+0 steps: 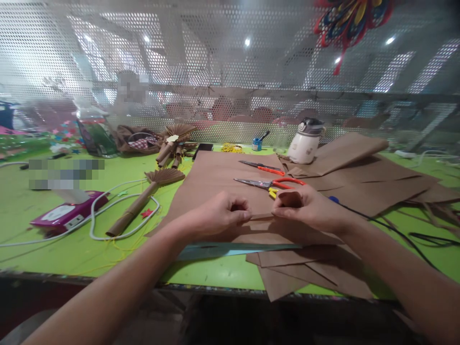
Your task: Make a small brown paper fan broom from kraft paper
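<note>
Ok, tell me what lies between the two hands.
In the head view, a narrow strip of brown paper spans the gap from left hand to right hand.

Left hand (230,212) and right hand (307,212) each pinch an end of a brown strip (261,217), over a large brown sheet (206,184). Beyond them on sheet: scissors (264,184), red-handled tool (266,168). Flask (304,143) farther back. Left side: paper fan (134,207), white cord (92,221) looped around it; purple box (70,212) beside.
</note>
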Demonstrator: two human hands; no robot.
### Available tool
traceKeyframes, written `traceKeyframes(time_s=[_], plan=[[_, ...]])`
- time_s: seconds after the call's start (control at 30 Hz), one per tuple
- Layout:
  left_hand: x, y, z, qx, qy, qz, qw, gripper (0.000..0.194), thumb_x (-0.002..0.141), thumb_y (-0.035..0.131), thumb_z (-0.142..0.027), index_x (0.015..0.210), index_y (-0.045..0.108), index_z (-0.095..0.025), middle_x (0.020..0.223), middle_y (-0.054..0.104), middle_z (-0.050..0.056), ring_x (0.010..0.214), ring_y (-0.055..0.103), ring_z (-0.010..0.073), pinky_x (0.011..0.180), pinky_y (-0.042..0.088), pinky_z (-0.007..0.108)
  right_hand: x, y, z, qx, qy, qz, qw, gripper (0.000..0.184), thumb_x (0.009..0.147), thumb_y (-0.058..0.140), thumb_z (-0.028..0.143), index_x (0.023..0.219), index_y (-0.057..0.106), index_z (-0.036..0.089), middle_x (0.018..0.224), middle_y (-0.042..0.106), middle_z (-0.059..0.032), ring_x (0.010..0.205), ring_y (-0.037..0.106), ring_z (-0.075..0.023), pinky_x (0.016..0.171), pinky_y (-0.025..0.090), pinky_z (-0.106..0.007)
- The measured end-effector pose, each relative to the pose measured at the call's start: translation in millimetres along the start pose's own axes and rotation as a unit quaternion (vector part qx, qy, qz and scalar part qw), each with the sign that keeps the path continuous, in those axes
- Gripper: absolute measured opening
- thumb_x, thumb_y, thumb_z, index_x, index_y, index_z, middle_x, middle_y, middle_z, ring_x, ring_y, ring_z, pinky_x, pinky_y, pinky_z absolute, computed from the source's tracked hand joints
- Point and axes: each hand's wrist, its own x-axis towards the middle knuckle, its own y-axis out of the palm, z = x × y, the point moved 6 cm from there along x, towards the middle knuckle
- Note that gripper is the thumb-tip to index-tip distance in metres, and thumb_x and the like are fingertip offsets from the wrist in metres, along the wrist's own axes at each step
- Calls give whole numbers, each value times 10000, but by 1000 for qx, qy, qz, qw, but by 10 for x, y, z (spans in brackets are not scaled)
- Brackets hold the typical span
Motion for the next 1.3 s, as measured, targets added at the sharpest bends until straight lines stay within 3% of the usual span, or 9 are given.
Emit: traceKeyframes(time_s=[0.17, 0.3, 0.4, 0.53, 0.67, 0.83, 1.03, 1.17, 1.3], plan=[[30, 24, -59, 42, 46, -32, 998, 240, 851, 484, -313, 863, 668, -160, 734, 616, 0, 658, 502, 116, 578, 364, 227, 2, 0, -3, -18, 3, -12, 1000, 175, 822, 573, 312, 714, 602, 177, 658, 536, 29, 615, 480, -113, 560, 367, -249], [42, 19, -71, 44, 61, -45, 996, 201, 835, 523, -292, 822, 664, -149, 720, 600, -3, 665, 492, 114, 588, 354, 228, -12, -24, 48, 5, 6, -17, 1000, 180, 816, 595, 336, 728, 623, 181, 654, 534, 25, 603, 476, -107, 535, 364, -235], [14, 33, -25, -79, 20, -5, 997, 242, 845, 525, -364, 825, 629, -147, 653, 517, -26, 588, 432, 89, 532, 323, 209, -26, -87, 67, 128, 13, -46, 991, 255, 812, 606, 411, 743, 655, 170, 615, 520, 15, 557, 464, -93, 500, 365, -217], [-34, 79, -29, -258, -5, 40, 965, 274, 808, 595, -415, 809, 597, -140, 652, 487, -29, 555, 403, 69, 510, 321, 196, -51, -79, 33, 295, 17, -70, 953, 236, 782, 652, 387, 871, 706, 175, 603, 523, 10, 493, 437, -70, 432, 323, -188], [-36, 186, -11, -376, -22, 88, 922, 217, 760, 677, -342, 810, 613, -141, 656, 519, -28, 543, 436, 63, 514, 345, 197, -52, 110, 125, 294, -32, 5, 955, 276, 692, 727, 205, 967, 716, 195, 812, 613, -19, 577, 482, -80, 460, 345, -182], [-20, 286, 40, -447, -43, 111, 886, 185, 723, 724, -293, 804, 647, -146, 658, 558, -31, 561, 477, 61, 547, 369, 198, -33, 194, 349, 300, -134, 34, 944, 138, 737, 688, 144, 866, 728, 174, 903, 594, -34, 801, 563, -127, 678, 456, -213], [-8, 408, 33, -444, -32, 148, 883, 233, 770, 680, -317, 888, 689, -116, 880, 666, 63, 794, 592, 126, 789, 435, 270, -25, 250, 322, 324, -78, 33, 942, 70, 787, 662, 206, 840, 643, 164, 797, 592, -24, 705, 610, -156, 667, 498, -308], [50, 354, 119, -444, -43, 94, 890, 260, 786, 655, -310, 977, 669, -133, 929, 656, 71, 821, 597, 137, 855, 437, 326, -28, 144, 208, 221, -26, -18, 975, 97, 771, 680, 237, 809, 619, 173, 778, 608, -7, 745, 580, -137, 689, 463, -256], [70, 91, 134, -343, -38, -48, 937, 311, 831, 576, -375, 999, 663, -127, 893, 638, 64, 738, 559, 109, 725, 458, 266, -7, 120, 174, 67, -9, 26, 997, 67, 825, 583, 236, 815, 608, 174, 753, 583, 8, 706, 532, -125, 631, 412, -240]])
